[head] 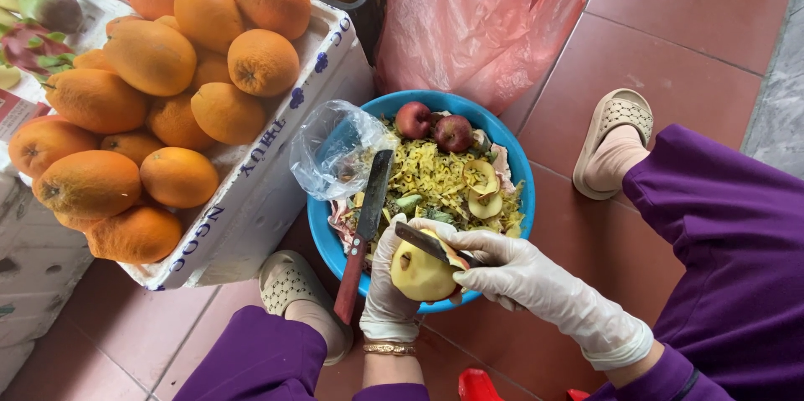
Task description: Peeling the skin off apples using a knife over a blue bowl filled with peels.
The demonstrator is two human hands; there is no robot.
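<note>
You have soft, even daylight here, bright without harshness. Shadows are faint and short: a dim one lies under the round blue plastic basin point(512, 168) on the red tiled floor point(670, 24). The crumpled clear plastic bag point(335, 146) catches small white glints, and the translucent pink plastic bag point(477, 20) far in the scene glows where light passes through it. Focus is sharp in the middle. Toward the edges lines bend slightly, as the floor joints on the far right show. No motion blur shows.

Our clothing, seen from above

We wear purple sleeves point(720, 225), thin whitish gloves on the left hand point(387, 288) and right hand point(523, 275), a gold bracelet point(389, 349), and beige perforated slippers point(615, 129).
</note>
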